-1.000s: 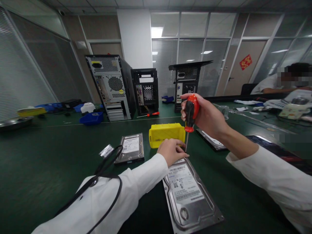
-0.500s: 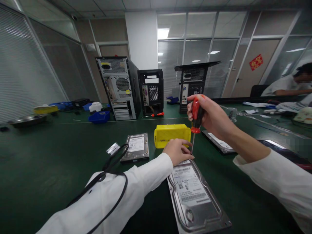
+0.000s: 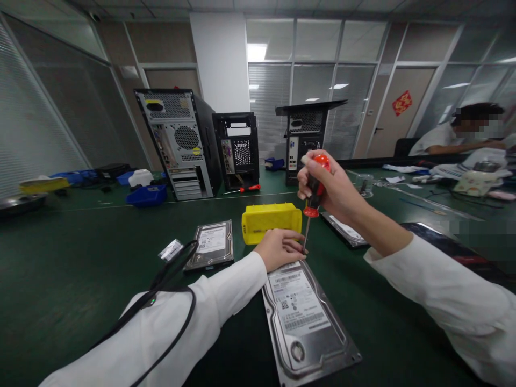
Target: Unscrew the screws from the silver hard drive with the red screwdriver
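Head view from my end: I see the silver hard drive [image 3: 310, 317] lying label-up at about 5 o'clock on the green tabletop [image 3: 129, 258]. Left hand [image 3: 278, 250] is at its far end, fingers loosely together, and I honestly can't tell if they're pinching anything by the screwdriver [image 3: 313, 205] tip. Right hand [image 3: 334, 185], around 3 o'clock, has its fingers wrapped around the red-and-black handle, shaft pointing down. From the left hand, I've got a yellow bin [image 3: 268, 215] just beyond at 12, a second drive [image 3: 212, 242] at 9 and a third drive [image 3: 344, 230], partly covered, at 3.
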A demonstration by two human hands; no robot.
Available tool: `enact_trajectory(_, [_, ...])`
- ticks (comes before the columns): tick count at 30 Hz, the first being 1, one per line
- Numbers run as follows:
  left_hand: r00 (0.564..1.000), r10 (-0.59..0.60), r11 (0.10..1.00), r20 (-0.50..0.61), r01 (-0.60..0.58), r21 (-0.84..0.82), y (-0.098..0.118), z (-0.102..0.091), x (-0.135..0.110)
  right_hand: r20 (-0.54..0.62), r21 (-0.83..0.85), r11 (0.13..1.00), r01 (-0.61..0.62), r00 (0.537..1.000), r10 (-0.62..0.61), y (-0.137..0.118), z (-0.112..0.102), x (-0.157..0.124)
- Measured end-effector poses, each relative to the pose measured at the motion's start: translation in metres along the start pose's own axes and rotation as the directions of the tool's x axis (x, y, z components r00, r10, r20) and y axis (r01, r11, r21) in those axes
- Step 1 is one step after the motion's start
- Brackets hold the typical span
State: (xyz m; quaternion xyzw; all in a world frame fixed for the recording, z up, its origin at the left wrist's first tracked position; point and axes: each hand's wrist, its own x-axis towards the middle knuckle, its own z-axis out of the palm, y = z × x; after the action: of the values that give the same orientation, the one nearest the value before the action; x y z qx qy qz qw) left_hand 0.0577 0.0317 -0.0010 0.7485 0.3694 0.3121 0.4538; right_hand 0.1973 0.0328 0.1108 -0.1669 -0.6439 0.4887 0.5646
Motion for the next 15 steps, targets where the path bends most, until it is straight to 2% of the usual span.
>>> enact_trajectory(3, [0.997,-0.010,0.996,0.080,0.017,-0.092,-0.003,-0.008,0.001,0.041,0.038,0.998,-0.052,0.998,0.050,-0.003,-0.004,0.001])
enact_trajectory(6, [0.993,-0.026,0.989,0.116,0.042,-0.139,-0.006,-0.015,0.004,0.045,0.059,0.996,-0.071,0.997,0.068,-0.004,-0.007,0.002])
enact_trajectory(11, [0.989,-0.053,0.992,0.136,0.068,-0.108,-0.008,-0.014,0.008,-0.005,0.074,0.997,-0.001,1.000,0.002,0.002,0.000,0.001])
enact_trajectory(15, [0.980,-0.037,0.995,0.195,0.053,-0.079,-0.006,-0.011,0.009,0.016,0.084,0.996,0.032,0.999,-0.034,0.003,0.006,0.001])
